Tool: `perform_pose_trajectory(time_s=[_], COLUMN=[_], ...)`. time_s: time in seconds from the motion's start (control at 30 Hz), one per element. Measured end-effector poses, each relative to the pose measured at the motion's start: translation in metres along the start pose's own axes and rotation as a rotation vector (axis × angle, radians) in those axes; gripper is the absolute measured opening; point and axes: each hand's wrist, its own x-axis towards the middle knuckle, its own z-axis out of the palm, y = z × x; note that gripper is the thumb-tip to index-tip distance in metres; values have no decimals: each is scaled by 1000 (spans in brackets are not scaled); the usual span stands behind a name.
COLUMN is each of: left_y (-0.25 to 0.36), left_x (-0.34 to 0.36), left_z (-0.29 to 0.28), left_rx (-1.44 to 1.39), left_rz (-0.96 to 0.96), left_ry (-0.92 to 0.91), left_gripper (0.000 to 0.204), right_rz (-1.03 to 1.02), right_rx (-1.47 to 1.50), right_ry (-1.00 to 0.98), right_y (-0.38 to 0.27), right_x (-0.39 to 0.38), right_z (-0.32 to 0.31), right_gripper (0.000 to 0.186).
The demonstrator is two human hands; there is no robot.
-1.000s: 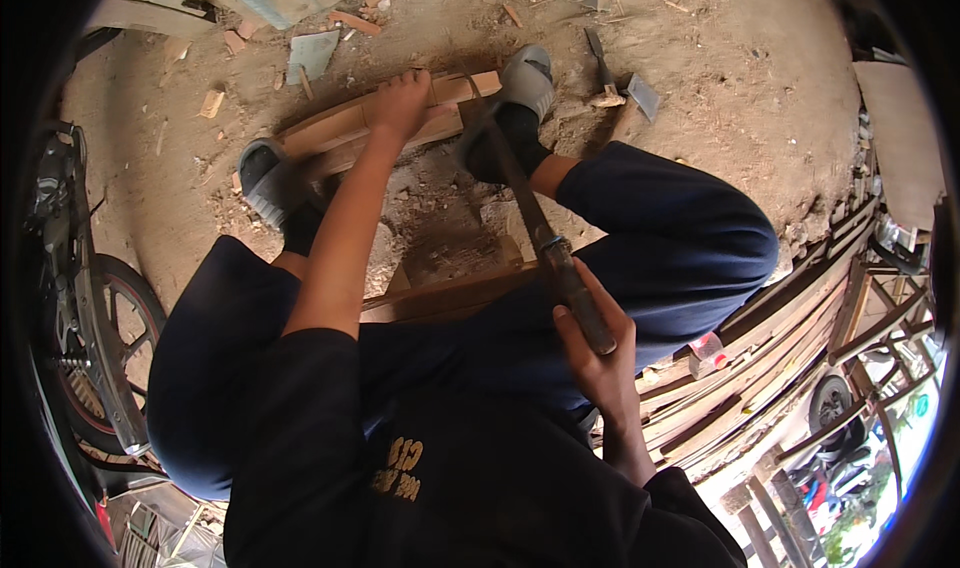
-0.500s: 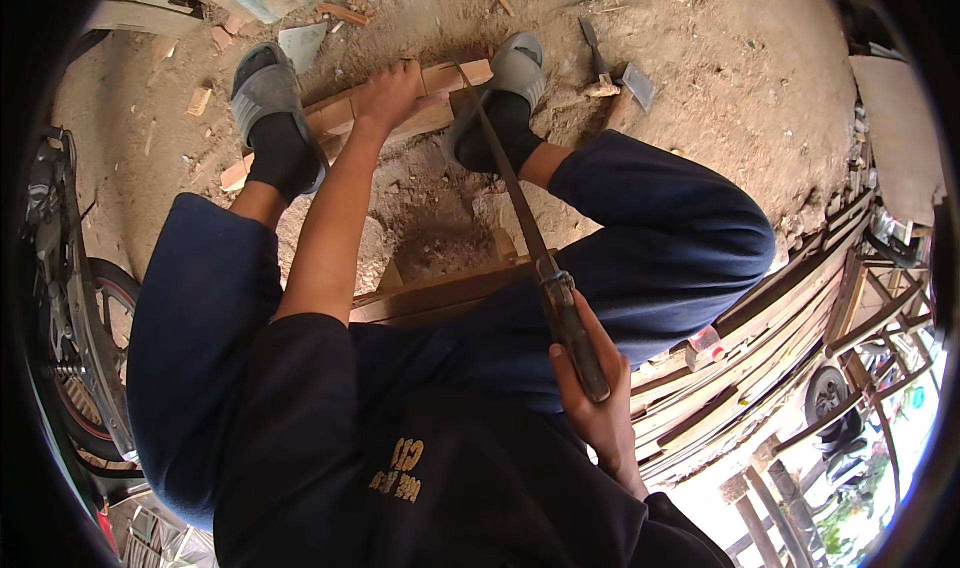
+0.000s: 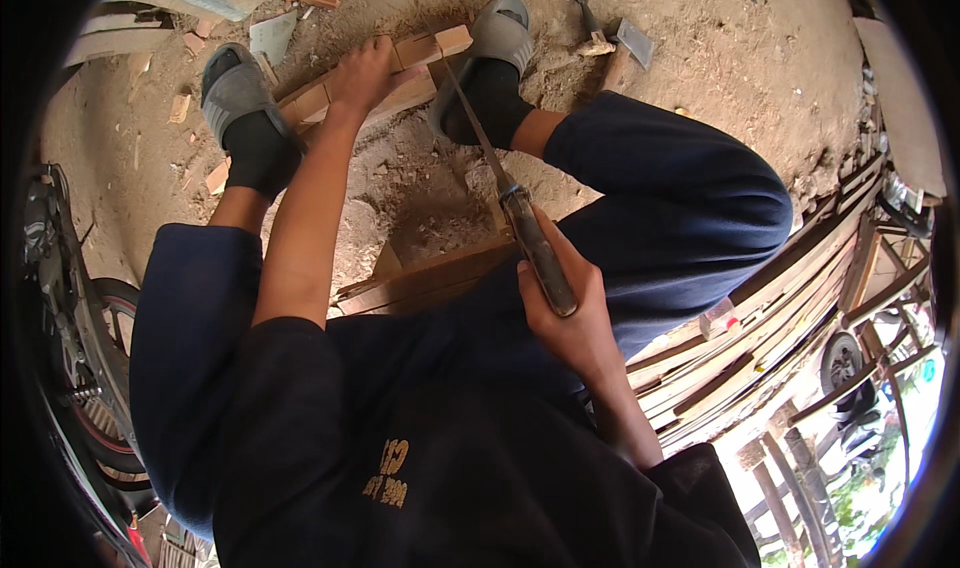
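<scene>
My left hand is closed on a pale wooden batten low over the dirt floor, its fingers curled over the far edge. My right hand grips the dark handle of a handsaw. The saw's long, narrow blade slants away from me, and its far part crosses the batten near the right end, to the right of my left hand. Dark lines run across the batten's top. My slippered feet stand at the two sides, close against the wood; whether they press on it I cannot tell.
A hatchet-like tool and a dark chisel-like tool lie beyond my right foot. Wood offcuts are scattered on the dirt. A wooden plank is just in front of me. Stacked boards lie right, a motorcycle left.
My right hand and the saw have moved forward and a little left, so more blade reaches past the batten. My left hand stays on the wood; the whole view has shifted slightly.
</scene>
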Motion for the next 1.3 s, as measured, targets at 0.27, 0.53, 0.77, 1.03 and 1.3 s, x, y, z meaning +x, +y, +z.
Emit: perform_pose_trajectory(time_s=[0.27,0.53,0.77,1.03,1.3], left_y=[-5,-1,-4,3,24], left_x=[4,8,0,0,10], left_z=[-4,-2,7,1,8], left_rx=[-37,-4,-21,-10,-57], left_rz=[-39,-28,-18,-14,-109], left_ry=[-92,-17,49,83,25], left_gripper=[82,76,78,85,87], right_rz=[-12,-95,-12,-56,-150], right_rx=[11,-13,20,86,-12], right_ry=[-54,4,-23,-47,-13], right_y=[2,3,-6,3,12], right_x=[2,-22,5,33,17], right_z=[-10,-36,-19,-11,-14], right_gripper=[61,61,61,57,57])
